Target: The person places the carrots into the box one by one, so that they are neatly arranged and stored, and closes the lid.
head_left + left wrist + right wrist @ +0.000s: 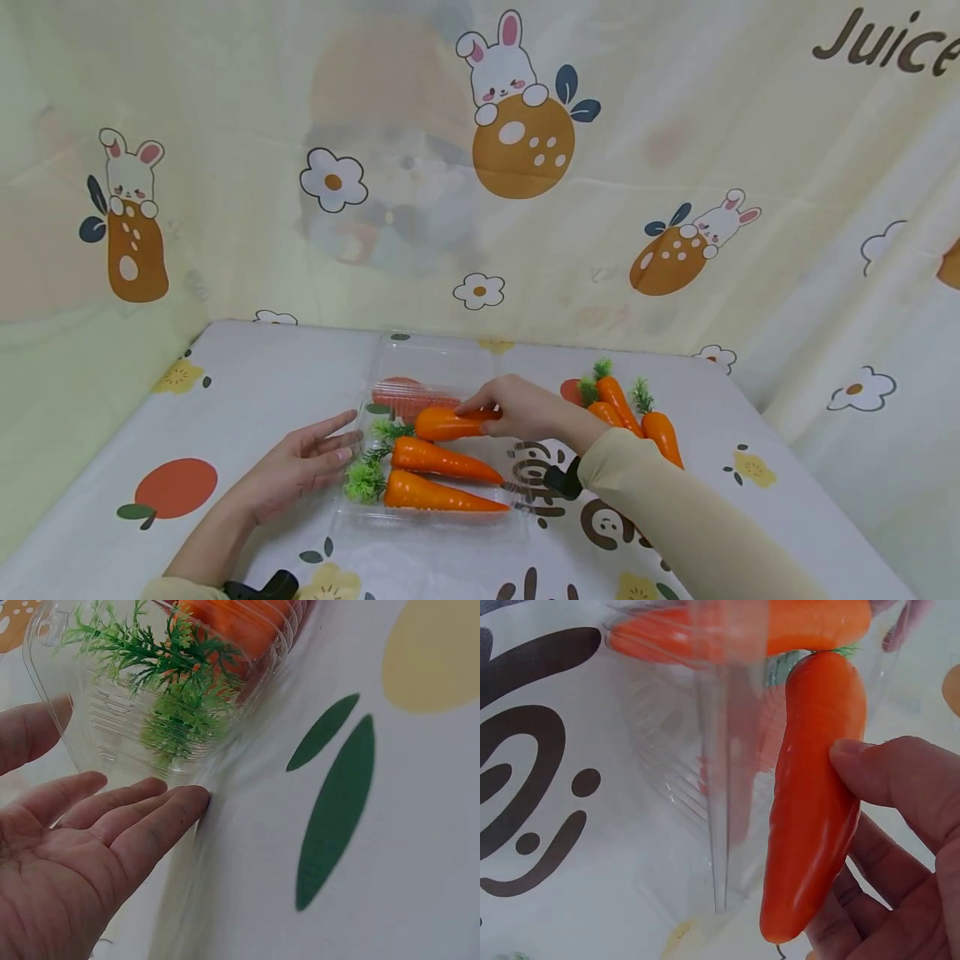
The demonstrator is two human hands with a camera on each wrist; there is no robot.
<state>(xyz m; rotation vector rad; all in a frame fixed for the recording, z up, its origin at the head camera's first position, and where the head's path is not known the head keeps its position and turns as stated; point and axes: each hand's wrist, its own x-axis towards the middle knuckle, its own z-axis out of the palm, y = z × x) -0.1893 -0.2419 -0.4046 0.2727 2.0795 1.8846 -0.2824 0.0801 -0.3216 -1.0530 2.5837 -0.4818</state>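
My right hand point(525, 408) pinches an orange carrot point(446, 423) between thumb and fingers, above the back part of a clear plastic box point(435, 523). The right wrist view shows the held carrot point(817, 795) with its thin root tip downward. Two more carrots, one at the middle point(446, 461) and one at the front point(442, 493), lie side by side in the box, leafy green tops to the left. My left hand point(300, 462) is beside the box's left wall, fingers extended; in the left wrist view its fingertips are close to the ribbed wall point(97, 735). Whether they touch is unclear.
The box's clear lid point(431, 358) stands open at the back. Several carrots point(615, 400) with green tops lie in a group to the right, partly behind my right forearm. A printed cloth point(247, 375) covers the table, and a patterned curtain point(405, 250) hangs behind it.
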